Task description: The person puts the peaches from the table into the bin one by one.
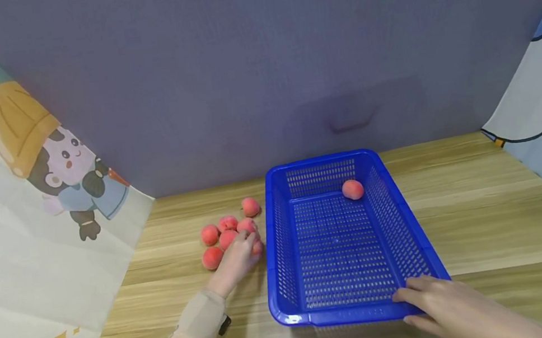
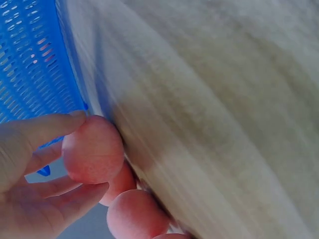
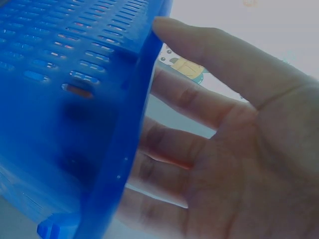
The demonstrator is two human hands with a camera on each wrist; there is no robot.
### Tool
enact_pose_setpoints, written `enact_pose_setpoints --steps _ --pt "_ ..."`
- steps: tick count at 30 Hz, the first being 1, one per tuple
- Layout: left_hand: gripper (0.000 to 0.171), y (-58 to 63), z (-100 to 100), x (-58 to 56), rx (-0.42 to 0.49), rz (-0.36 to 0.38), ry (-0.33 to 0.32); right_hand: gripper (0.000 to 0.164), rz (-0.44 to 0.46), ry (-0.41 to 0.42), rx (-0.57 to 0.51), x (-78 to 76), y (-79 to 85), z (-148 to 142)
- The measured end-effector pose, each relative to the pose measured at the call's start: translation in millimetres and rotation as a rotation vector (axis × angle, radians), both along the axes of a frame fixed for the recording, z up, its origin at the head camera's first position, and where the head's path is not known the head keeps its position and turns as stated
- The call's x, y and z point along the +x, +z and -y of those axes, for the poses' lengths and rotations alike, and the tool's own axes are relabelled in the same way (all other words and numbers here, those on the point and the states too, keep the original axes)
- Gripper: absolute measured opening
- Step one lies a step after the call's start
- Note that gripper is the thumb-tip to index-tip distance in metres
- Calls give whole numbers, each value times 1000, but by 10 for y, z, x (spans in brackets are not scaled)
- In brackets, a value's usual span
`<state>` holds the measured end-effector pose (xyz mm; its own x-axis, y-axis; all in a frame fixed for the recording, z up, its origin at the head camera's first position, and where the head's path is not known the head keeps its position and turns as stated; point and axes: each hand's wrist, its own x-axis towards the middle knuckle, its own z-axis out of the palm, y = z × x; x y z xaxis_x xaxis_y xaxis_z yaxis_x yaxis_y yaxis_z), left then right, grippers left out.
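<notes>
My left hand [image 1: 236, 259] reaches into a group of red peaches [image 1: 212, 258] left of the basket. Its thumb and fingers pinch one peach [image 2: 93, 149], as the left wrist view shows; two others lie close behind it. My right hand [image 1: 442, 301] grips the near right corner of a blue perforated plastic basket [image 1: 350, 315]. The fingers lie over the rim [image 3: 130, 134] and the thumb is on its outer side. One peach [image 1: 353, 189] rests inside the basket at the far right.
A wooden tabletop [image 1: 478, 205] carries everything, with a grey-purple panel [image 1: 250, 81] rising behind it. Cartoon-printed white sheets [image 1: 19, 267] flank both sides. One peach [image 1: 250, 206] lies slightly apart near the basket's left wall. A small black object [image 1: 225, 325] shows beside the left wrist.
</notes>
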<state>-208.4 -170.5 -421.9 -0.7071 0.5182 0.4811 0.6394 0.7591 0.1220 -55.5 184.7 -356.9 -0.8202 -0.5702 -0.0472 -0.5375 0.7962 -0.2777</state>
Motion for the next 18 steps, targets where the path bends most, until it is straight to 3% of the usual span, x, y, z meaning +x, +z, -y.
enact_pose_setpoints --steps 11,18 --pt "32 -59 16 -9 2 47 0 28 1 12 -11 6 -2 -5" --pt "30 -3 14 5 -20 61 0 28 -24 15 -14 12 3 -2"
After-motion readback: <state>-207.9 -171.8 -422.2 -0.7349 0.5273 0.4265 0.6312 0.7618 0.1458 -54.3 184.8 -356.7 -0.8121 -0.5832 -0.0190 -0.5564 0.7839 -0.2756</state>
